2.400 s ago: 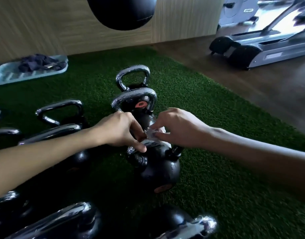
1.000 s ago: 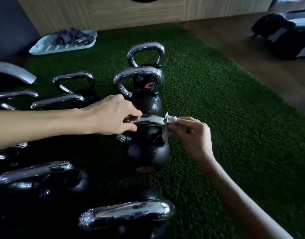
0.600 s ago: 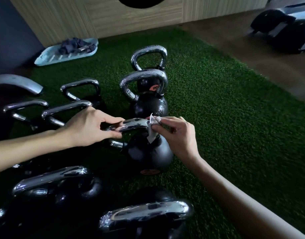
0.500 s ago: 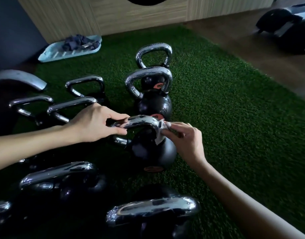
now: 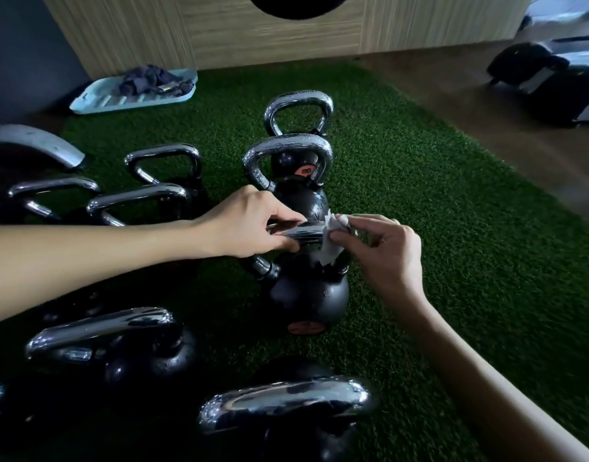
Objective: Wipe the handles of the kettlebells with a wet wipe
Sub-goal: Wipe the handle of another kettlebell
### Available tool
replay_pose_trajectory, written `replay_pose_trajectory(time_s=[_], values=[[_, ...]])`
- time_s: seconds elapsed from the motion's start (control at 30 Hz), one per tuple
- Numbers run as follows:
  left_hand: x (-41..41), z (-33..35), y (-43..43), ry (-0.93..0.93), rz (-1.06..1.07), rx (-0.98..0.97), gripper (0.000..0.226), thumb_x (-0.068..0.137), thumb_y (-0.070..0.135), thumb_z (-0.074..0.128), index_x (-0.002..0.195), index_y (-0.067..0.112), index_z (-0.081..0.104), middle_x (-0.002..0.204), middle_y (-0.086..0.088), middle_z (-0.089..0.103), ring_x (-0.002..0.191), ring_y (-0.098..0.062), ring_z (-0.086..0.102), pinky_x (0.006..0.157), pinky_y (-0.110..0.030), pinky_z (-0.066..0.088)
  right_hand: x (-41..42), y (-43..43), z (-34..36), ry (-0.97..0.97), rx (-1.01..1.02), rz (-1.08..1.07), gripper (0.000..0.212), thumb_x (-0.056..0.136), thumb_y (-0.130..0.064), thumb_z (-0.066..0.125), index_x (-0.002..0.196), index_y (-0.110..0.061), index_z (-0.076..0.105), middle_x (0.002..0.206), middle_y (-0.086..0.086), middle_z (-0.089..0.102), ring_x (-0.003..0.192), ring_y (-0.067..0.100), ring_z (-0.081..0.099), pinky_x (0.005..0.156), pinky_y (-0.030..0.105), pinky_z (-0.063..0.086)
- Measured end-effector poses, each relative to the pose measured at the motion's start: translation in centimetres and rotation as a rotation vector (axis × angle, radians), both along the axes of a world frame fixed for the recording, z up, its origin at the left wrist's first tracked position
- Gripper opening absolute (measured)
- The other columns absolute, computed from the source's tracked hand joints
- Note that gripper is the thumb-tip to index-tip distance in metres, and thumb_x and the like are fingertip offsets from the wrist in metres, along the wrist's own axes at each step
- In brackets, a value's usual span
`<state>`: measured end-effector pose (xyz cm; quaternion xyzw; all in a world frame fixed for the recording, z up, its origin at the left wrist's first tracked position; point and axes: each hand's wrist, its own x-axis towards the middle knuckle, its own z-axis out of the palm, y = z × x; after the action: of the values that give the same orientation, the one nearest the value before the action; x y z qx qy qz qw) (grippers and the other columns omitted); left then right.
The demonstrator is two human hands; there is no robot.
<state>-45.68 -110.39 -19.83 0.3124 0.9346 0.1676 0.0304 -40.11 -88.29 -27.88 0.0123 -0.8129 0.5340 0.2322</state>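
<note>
Chrome handle (image 5: 304,233) of the middle kettlebell (image 5: 308,296) on the turf (image 5: 453,228) runs left to right between the hands, the left hand (image 5: 249,225) pinching its left end and the right hand (image 5: 391,251) pinching the wipe (image 5: 331,243) over its right bend.

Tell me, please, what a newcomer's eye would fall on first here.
At the centre, the left hand grips a kettlebell's chrome handle while the right hand pinches a white wet wipe against its right bend. More black kettlebells with shiny handles stand around on green turf, and a pale blue tray lies far left by the wall.
</note>
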Motion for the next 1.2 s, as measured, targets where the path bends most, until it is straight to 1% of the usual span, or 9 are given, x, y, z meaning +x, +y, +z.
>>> replay_pose_trajectory(time_s=[0.13, 0.23, 0.37, 0.63, 0.73, 0.8, 0.9, 1.03, 1.2], values=[[-1.2, 0.9, 2.2, -0.205, 0.036, -0.045, 0.054, 0.076, 0.050, 0.084, 0.126, 0.036, 0.071, 0.119, 0.016, 0.073, 0.102, 0.007, 0.065, 0.084, -0.008, 0.045, -0.2, 1.3, 2.9, 0.004, -0.145, 0.049, 0.018, 0.079, -0.027, 0.086, 0.094, -0.035, 0.080, 0.081, -0.021, 0.075, 0.062, -0.001, 0.058, 0.063, 0.026, 0.049], [-1.9, 3.4, 1.9, -0.600, 0.067, 0.217, 0.055, 0.071, 0.050, 0.078, 0.122, 0.029, 0.074, 0.114, 0.013, 0.076, 0.074, -0.005, 0.063, 0.072, -0.013, 0.047, -0.4, 1.8, 4.1, 0.047, -0.277, 0.163, 0.022, 0.078, -0.021, 0.087, 0.097, -0.027, 0.076, 0.089, -0.003, 0.077, 0.074, 0.019, 0.070, 0.070, 0.041, 0.056], [-1.0, 4.6, 1.3, -0.777, 0.163, 0.426, 0.051, 0.073, 0.058, 0.063, 0.110, 0.028, 0.078, 0.110, 0.010, 0.076, 0.055, -0.007, 0.046, 0.060, -0.019, 0.034, -1.1, 0.0, 4.8, 0.129, -0.085, 0.141, 0.023, 0.072, -0.033, 0.090, 0.092, -0.035, 0.079, 0.094, -0.015, 0.075, 0.088, 0.005, 0.064, 0.079, 0.035, 0.047], [-0.8, 3.6, -0.2, -0.641, 0.216, 0.617, 0.029, 0.075, 0.033, 0.079, 0.101, 0.020, 0.081, 0.087, -0.001, 0.075, 0.051, -0.003, 0.044, 0.046, -0.011, 0.031, -1.9, -1.8, 6.0, 0.171, 0.079, 0.146, 0.040, 0.075, -0.043, 0.087, 0.112, -0.036, 0.074, 0.095, -0.024, 0.075, 0.080, 0.005, 0.064, 0.072, 0.023, 0.043], [-1.1, 3.7, -2.7, -0.453, 0.223, 0.479, 0.040, 0.064, 0.046, 0.085, 0.102, 0.037, 0.081, 0.099, 0.000, 0.079, 0.063, -0.011, 0.050, 0.052, -0.017, 0.038, -2.0, -0.5, 5.3, 0.098, 0.491, 0.160, 0.064, 0.071, -0.070, 0.072, 0.126, -0.039, 0.069, 0.116, -0.020, 0.073, 0.091, 0.006, 0.054, 0.085, 0.033, 0.041], [-0.9, 3.7, -4.0, -0.357, 0.226, 0.342, 0.044, 0.063, 0.048, 0.087, 0.106, 0.045, 0.078, 0.086, 0.012, 0.079, 0.057, -0.002, 0.048, 0.053, -0.020, 0.037, -2.1, -1.0, 5.3, 0.020, 0.792, 0.244, 0.074, 0.069, -0.077, 0.067, 0.133, -0.041, 0.064, 0.124, -0.017, 0.070, 0.098, 0.009, 0.041, 0.085, 0.034, 0.032], [0.2, 4.1, -4.1, -0.219, 0.199, 0.132, 0.045, 0.072, 0.037, 0.088, 0.114, 0.041, 0.073, 0.050, 0.028, 0.060, 0.040, 0.007, 0.041, 0.044, -0.010, 0.026, -2.5, -2.4, 5.8, 0.033, 1.069, 0.277, 0.053, 0.078, -0.067, 0.070, 0.124, -0.042, 0.068, 0.110, -0.017, 0.071, 0.106, 0.013, 0.040, 0.086, 0.035, 0.020], [1.5, 3.9, -3.4, -0.114, 0.136, 0.027, 0.047, 0.074, 0.039, 0.087, 0.118, 0.039, 0.072, 0.076, 0.047, 0.043, 0.038, 0.007, 0.042, 0.044, -0.012, 0.029, -2.6, -1.8, 5.6, 0.021, 0.944, 0.256, 0.045, 0.078, -0.059, 0.075, 0.121, -0.043, 0.071, 0.080, -0.013, 0.063, 0.099, 0.015, 0.044, 0.087, 0.038, 0.021], [0.8, 2.8, -1.8, -0.123, 0.043, 0.071, 0.047, 0.074, 0.043, 0.086, 0.118, 0.042, 0.070, 0.080, 0.049, 0.031, 0.050, 0.001, 0.029, 0.046, -0.009, 0.024, -2.2, 0.3, 4.8, -0.031, 0.880, 0.200, 0.050, 0.079, -0.066, 0.069, 0.127, -0.053, 0.063, 0.069, -0.027, 0.047, 0.093, 0.009, 0.039, 0.084, 0.036, 0.022]])
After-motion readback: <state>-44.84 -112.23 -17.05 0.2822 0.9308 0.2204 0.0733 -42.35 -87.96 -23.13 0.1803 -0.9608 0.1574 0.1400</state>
